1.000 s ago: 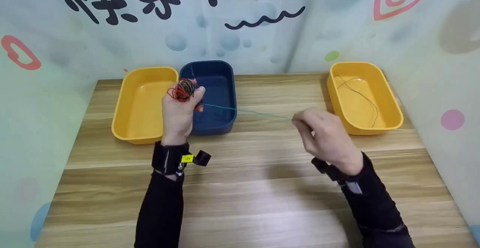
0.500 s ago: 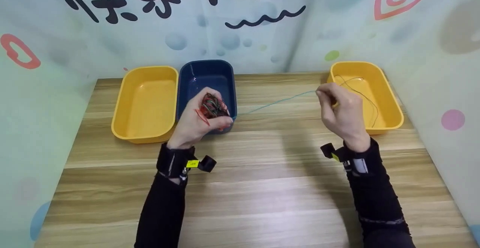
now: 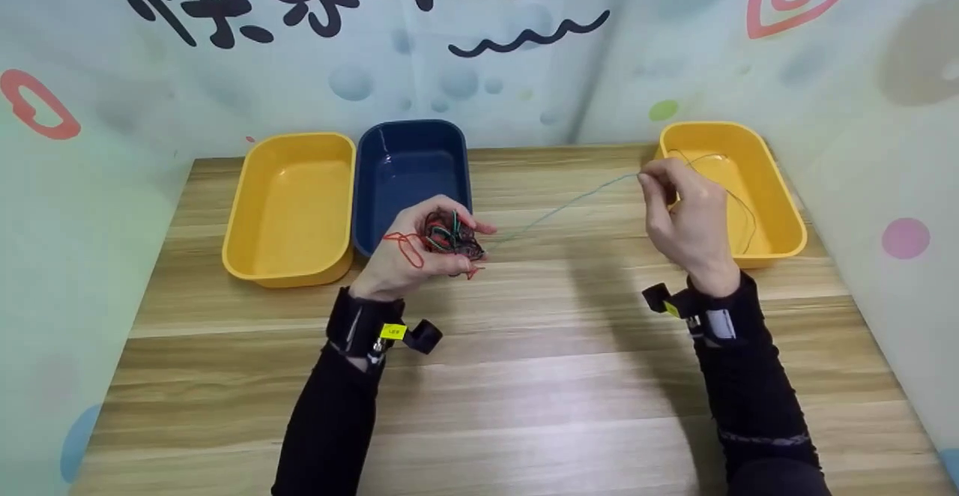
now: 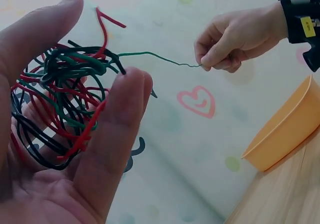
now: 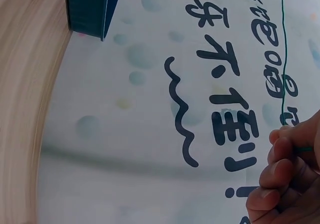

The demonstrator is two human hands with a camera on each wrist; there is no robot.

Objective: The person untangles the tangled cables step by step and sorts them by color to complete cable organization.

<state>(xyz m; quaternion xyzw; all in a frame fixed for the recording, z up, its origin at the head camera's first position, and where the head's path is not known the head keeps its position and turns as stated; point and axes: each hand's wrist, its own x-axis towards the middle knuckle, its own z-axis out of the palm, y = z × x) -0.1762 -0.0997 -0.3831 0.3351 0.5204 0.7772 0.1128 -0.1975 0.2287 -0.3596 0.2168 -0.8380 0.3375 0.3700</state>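
A tangled bundle of red, green and black wires [image 3: 452, 235] lies in my left hand [image 3: 391, 270], thumb on one side and fingers on the other, above the table by the near end of the blue bin [image 3: 412, 162]. Red loops stick out over the palm in the head view. From the bundle a thin green wire [image 4: 150, 53] runs across to my right hand [image 3: 693, 222], which pinches it between thumb and fingertips. In the right wrist view the green wire [image 5: 285, 48] stretches away from those fingers [image 5: 277, 176]. My right hand is raised at the left side of the right yellow bin [image 3: 790, 234].
A dark thin wire [image 3: 738, 195] lies curved in the right yellow bin. Another yellow bin [image 3: 288, 211] stands left of the blue one, side by side with it. The wooden table [image 3: 524, 406] ends at a printed cloth wall [image 3: 517, 99] behind the bins.
My left hand has come from over the blue bin to the right and nearer, with the bundle turning in it. My right hand has moved right and farther away, keeping the green wire pinched.
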